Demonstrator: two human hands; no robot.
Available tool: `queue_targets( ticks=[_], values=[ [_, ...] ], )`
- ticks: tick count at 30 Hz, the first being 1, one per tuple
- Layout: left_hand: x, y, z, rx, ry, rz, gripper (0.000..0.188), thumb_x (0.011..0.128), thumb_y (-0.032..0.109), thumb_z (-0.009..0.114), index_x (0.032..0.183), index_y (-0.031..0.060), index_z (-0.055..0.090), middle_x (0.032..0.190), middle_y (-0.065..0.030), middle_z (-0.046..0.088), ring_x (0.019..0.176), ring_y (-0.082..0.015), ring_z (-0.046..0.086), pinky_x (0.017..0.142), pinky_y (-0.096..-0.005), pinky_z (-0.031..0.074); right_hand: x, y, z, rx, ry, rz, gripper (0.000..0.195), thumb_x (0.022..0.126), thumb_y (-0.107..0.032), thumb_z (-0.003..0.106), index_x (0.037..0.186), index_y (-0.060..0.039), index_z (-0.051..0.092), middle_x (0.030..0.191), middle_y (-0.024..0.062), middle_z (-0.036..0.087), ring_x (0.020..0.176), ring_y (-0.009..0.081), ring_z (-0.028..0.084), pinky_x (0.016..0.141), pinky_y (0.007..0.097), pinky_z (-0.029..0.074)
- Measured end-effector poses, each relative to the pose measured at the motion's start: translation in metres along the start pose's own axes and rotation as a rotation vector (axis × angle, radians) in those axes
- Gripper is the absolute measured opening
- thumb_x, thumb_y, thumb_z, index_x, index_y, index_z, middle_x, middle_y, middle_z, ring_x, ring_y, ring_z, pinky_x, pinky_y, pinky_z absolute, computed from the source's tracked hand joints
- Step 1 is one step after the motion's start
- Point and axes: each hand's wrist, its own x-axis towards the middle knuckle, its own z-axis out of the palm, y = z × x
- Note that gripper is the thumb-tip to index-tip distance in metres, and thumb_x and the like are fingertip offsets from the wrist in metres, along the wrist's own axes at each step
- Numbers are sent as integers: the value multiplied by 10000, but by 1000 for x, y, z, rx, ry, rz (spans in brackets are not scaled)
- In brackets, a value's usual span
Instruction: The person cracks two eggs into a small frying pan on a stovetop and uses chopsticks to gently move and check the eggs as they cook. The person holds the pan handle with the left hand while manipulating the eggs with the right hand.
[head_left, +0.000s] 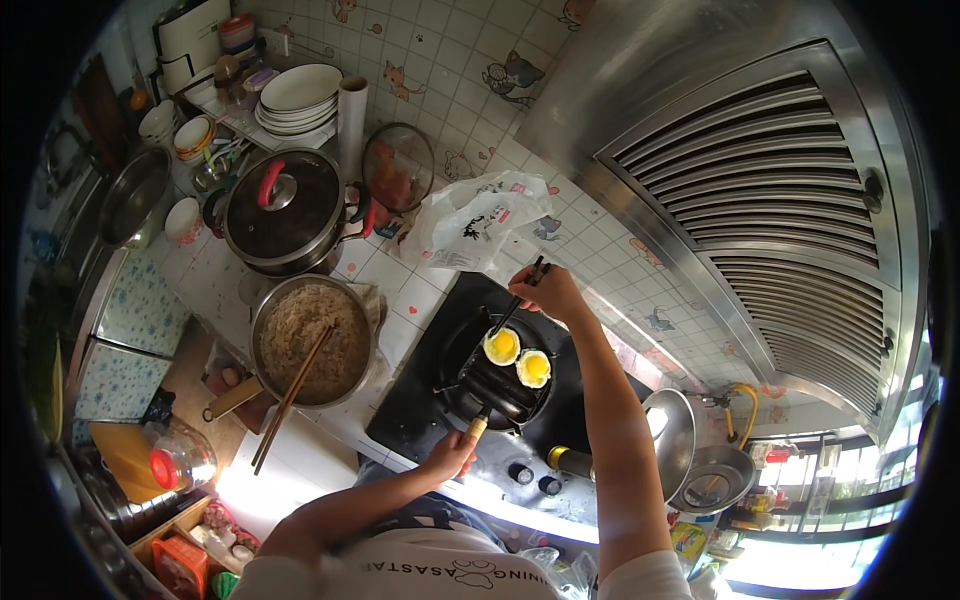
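My left hand (450, 456) is closed around the light wooden handle (477, 427) of a small black sectioned frying pan (504, 390), which sits on a black gas stove (411, 390). Two round fried eggs with yellow yolks lie in it, a left egg (501, 346) and a right egg (534, 369). Dark ridged metal shows on the pan's near side. Above the pan's far side, my right hand (551, 292) grips black chopsticks (511, 309). Their tips point down at the far edge of the left egg; whether they touch it cannot be made out.
Left of the stove stands a steel pot of cooked grain (311, 345) with wooden chopsticks (296, 397) jutting over its edge. Behind it is a lidded pot (285, 210). A plastic bag (480, 221) lies beyond the stove. Steel pans (667, 442) are at right, under a range hood (750, 187).
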Motion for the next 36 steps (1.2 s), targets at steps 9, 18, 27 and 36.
queue_targets(
  ticks=[9,18,27,36],
  values=[
    [4,-5,0,-24,0,-9,336,985,380,536,977,49,482,761,-39,563,510,-81,478,424,-240,403,1,-16,14,-74,-89,-24,80,819,-95,717,855,-28,691,683,24,644,579,102,610,529,246,493],
    [6,-9,-1,-2,25,3,345,981,384,546,954,43,497,737,-36,566,498,-84,496,412,-244,405,-26,-23,15,-137,-27,-162,98,812,-99,712,855,-12,697,700,49,664,623,127,613,608,276,493],
    [12,-16,-4,-1,6,-9,372,968,408,555,957,39,507,747,-46,582,494,-88,497,405,-246,406,-110,10,19,-83,392,-177,140,814,-108,730,913,-9,726,796,79,720,690,114,660,659,249,515],
    [13,-21,-6,-20,-16,28,358,971,404,555,957,48,516,746,-42,586,511,-85,506,413,-246,411,-130,70,18,-15,654,-209,129,880,-40,672,972,47,694,796,53,674,702,83,631,656,242,570]
  ],
)
